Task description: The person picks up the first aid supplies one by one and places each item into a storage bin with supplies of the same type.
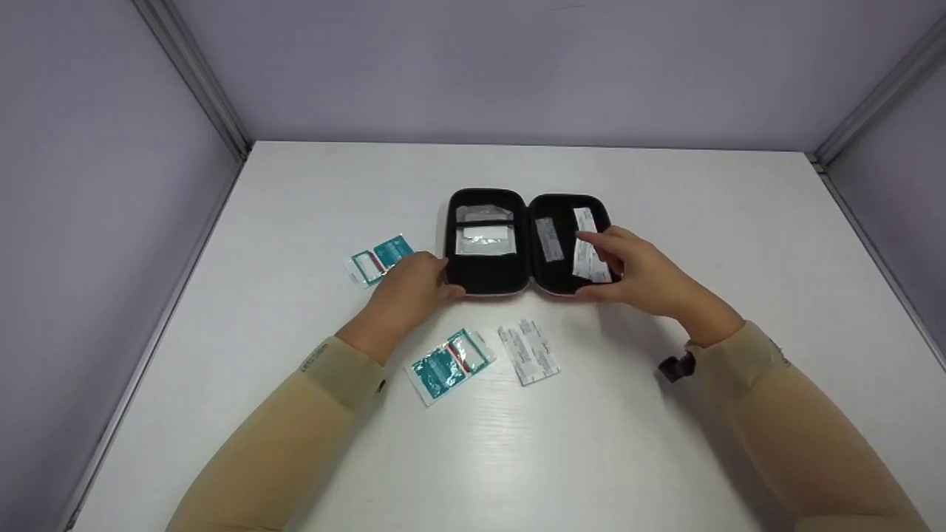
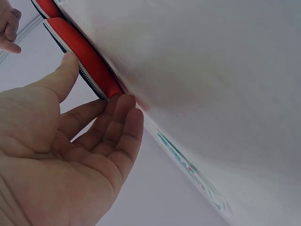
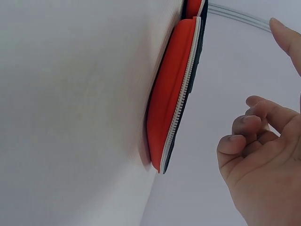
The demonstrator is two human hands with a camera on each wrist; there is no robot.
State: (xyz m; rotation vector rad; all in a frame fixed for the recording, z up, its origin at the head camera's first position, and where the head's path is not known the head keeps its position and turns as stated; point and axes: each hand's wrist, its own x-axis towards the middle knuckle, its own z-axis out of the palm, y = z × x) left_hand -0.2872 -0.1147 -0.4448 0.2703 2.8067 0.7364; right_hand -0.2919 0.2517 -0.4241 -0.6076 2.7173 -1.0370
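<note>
A: Where is the case (image 1: 528, 244) lying?

B: Opened flat near the middle of the bench (image 1: 665, 458), a little toward the far edge, both black halves facing up. From the wrist views its outer shell is red with a white zip.

A: And the left hand (image 1: 410, 288)?

B: It rests against the left half's near corner, fingers straight and relaxed, thumb on the zip edge. It grips nothing; I'd judge it is steadying the case so it doesn't slide.

A: The right hand (image 1: 639, 273)?

B: Over the right half, with a white packet (image 1: 589, 247) at its fingertips. The head view suggests thumb and forefinger pinch the packet's edge, though the wrist view only shows curled fingers, not the contact itself. The packet lies at a slant inside that half, beside a smaller grey strip (image 1: 549, 239).

A: What else is out?

B: A teal packet (image 1: 449, 364) and a white printed sachet (image 1: 528, 352) lie near the front of the case, within easy reach. Another teal packet (image 1: 378, 258) sits just left of the left hand. The left half holds clear wrapped items under a strap (image 1: 484, 222).
</note>
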